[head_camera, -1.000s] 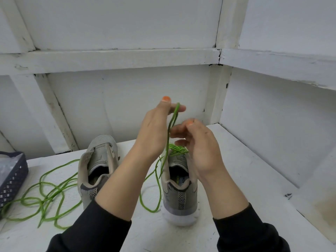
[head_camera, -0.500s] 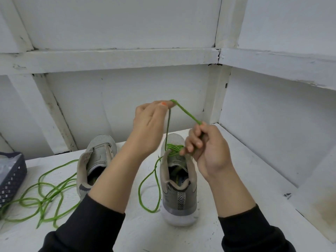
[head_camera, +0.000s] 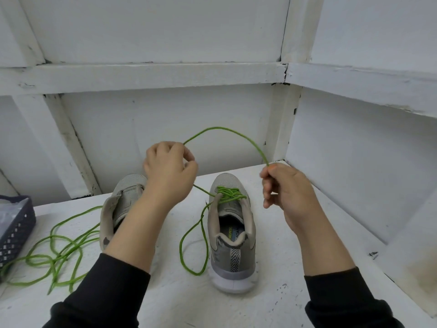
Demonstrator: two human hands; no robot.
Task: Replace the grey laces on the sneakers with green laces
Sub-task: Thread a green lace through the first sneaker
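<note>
Two grey sneakers stand heel-toward-me on the white table. The right sneaker [head_camera: 233, 230] has a green lace [head_camera: 230, 194] threaded across its eyelets, with a slack loop lying to its left. My left hand [head_camera: 169, 169] and my right hand [head_camera: 287, 189] are raised above the shoes, and each pinches the same free strand of that lace. The strand arches upward between them. The left sneaker [head_camera: 120, 207] has no lace and is partly hidden behind my left forearm.
A second green lace [head_camera: 56, 254] lies tangled on the table at the left. A dark perforated basket [head_camera: 15, 229] sits at the left edge. White walls and beams close in behind and to the right.
My hands have moved apart, the left one leftward and the right one rightward and down. The strand between them now bows up in a long arc.
</note>
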